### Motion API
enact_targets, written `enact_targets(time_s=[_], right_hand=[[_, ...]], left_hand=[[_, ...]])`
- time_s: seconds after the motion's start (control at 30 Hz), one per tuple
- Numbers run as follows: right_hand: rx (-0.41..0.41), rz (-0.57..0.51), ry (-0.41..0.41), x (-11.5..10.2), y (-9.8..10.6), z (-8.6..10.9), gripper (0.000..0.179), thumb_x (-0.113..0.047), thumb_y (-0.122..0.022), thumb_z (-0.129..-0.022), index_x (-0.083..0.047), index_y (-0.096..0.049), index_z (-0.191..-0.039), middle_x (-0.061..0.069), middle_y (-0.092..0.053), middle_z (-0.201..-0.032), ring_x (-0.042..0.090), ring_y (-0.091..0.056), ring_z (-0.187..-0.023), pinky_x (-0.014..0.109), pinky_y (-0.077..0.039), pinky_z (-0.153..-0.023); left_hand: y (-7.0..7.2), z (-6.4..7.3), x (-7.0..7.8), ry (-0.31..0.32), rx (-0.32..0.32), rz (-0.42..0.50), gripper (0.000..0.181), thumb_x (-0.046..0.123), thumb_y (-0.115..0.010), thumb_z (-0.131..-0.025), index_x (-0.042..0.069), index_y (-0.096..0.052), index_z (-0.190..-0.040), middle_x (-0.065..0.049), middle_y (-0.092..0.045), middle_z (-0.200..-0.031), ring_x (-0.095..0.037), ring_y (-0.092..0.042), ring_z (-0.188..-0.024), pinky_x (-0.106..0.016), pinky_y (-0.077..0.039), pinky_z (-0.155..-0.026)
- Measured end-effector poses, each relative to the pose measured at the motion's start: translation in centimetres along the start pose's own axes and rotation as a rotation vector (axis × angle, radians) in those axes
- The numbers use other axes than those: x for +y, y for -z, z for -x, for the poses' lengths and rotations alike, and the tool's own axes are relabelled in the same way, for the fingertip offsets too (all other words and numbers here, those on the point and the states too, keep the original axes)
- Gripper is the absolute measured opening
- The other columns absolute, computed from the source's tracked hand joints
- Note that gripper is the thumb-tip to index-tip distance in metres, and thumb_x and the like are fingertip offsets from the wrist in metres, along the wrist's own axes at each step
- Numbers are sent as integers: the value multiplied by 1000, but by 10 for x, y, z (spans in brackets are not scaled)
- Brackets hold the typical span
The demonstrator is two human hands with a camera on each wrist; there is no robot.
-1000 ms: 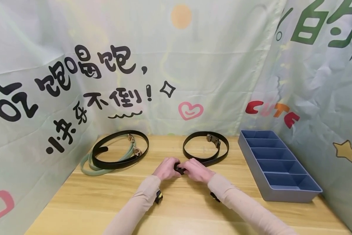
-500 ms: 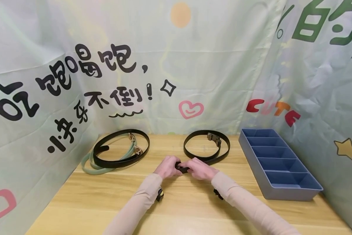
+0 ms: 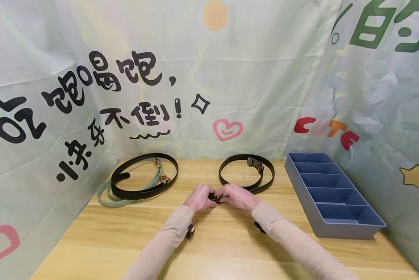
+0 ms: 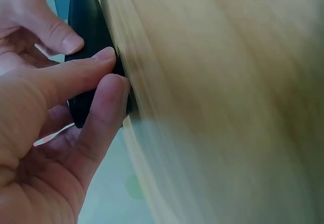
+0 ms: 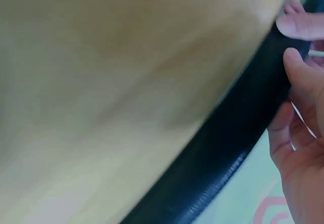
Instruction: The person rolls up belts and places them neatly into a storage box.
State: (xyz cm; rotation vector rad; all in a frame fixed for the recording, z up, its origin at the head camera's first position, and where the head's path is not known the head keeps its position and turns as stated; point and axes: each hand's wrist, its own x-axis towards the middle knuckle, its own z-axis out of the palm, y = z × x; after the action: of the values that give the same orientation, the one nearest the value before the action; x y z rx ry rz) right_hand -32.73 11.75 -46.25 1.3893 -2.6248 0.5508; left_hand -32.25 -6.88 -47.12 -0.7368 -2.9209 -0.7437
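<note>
We see a black belt (image 3: 260, 189) with a smooth, faintly shiny strap, partly coiled on the tabletop (image 3: 213, 241). Its near end (image 3: 215, 199) is curled into a small, tight roll, pinched between the left hand (image 3: 199, 198) and right hand (image 3: 239, 195). From that roll, we find the wide, loose loop at two o'clock, its dark metallic buckle (image 3: 255, 165) at the loop's one o'clock.

Long left sleeve (image 3: 158, 242) is showing plain pale beige at lower centre-left, right sleeve (image 3: 297, 242) matching at lower right. Left wrist device (image 3: 190, 230), just below centre, is looking black with a yellowish patch; right wrist device (image 3: 259, 227) is showing black.
</note>
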Motion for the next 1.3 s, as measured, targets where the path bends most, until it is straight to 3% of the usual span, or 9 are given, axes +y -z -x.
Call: enact_targets(time_s=[0.17, 0.3, 0.53, 0.7, 0.8, 0.9, 1.03, 1.17, 1.3], right_hand=[[-16, 37, 11, -2, 2, -3, 23, 2, -68, -87, -15, -74, -102, -3, -74, -96, 10, -67, -82, 26, -53, -73], [-27, 35, -32, -3, 0, -5, 33, 10, -64, -83, -15, -74, -102, -2, -73, -91, 10, -61, -73, 24, -51, -68], [-43, 3, -40, -2, -2, -6, 46, 18, -58, -76, -17, -75, -101, -4, -72, -89, 5, -49, -68, 18, -43, -62], [-30, -32, -17, -2, 0, -8, 25, 3, -67, -87, -19, -75, -96, -5, -73, -88, 8, -58, -70, 19, -46, -65], [-4, -15, 49, -1, -1, -9, 11, -11, -71, -88, -19, -75, -94, -4, -74, -89, 9, -64, -74, 20, -49, -69], [30, 8, 128, -1, -3, -7, 9, -14, -73, -85, -17, -74, -93, -2, -72, -87, 10, -66, -76, 21, -50, -70], [63, 77, 183, -4, -7, -3, 12, -14, -76, -82, -14, -73, -94, 0, -71, -86, 10, -65, -74, 20, -50, -68], [75, 205, 155, -10, -11, -2, 9, -13, -76, -83, -15, -71, -89, -4, -71, -81, 5, -60, -66, 22, -48, -63], [53, 249, 91, -13, -11, -3, 11, -10, -76, -82, -17, -68, -82, -7, -66, -71, 3, -49, -57, 22, -42, -56]], left_hand=[[1, -2, 0, -7, 19, -28, 14, 18, -87, -72, 16, -74, -79, 5, -70, -78, -8, -56, -71, -23, -48, -69], [1, -3, 1, -8, 31, -32, 18, 22, -88, -69, 16, -73, -77, 5, -68, -74, -7, -55, -67, -22, -47, -65], [-2, -7, 2, 32, -4, -11, 21, 23, -89, -69, 15, -70, -71, 6, -62, -65, -4, -54, -54, -19, -45, -58], [2, -7, 3, 24, -25, 43, 20, 22, -88, -71, 13, -70, -71, 5, -61, -60, -5, -55, -45, -19, -46, -53], [5, -7, 1, -24, -31, -6, 19, 23, -89, -70, 14, -72, -74, 7, -63, -62, -3, -55, -53, -19, -46, -57], [8, -6, -1, -71, -43, -60, 17, 21, -89, -69, 17, -73, -73, 9, -65, -65, -3, -53, -62, -19, -45, -62], [11, -3, -3, -102, -74, -48, 17, 18, -89, -68, 18, -73, -73, 11, -67, -71, -4, -53, -67, -20, -44, -65], [10, 3, -6, -92, -76, -7, 18, 18, -88, -68, 18, -73, -76, 11, -66, -72, -4, -52, -67, -20, -44, -65], [10, 6, -6, -36, -70, 38, 17, 20, -88, -70, 17, -74, -80, 10, -68, -74, -4, -55, -68, -22, -46, -65]])
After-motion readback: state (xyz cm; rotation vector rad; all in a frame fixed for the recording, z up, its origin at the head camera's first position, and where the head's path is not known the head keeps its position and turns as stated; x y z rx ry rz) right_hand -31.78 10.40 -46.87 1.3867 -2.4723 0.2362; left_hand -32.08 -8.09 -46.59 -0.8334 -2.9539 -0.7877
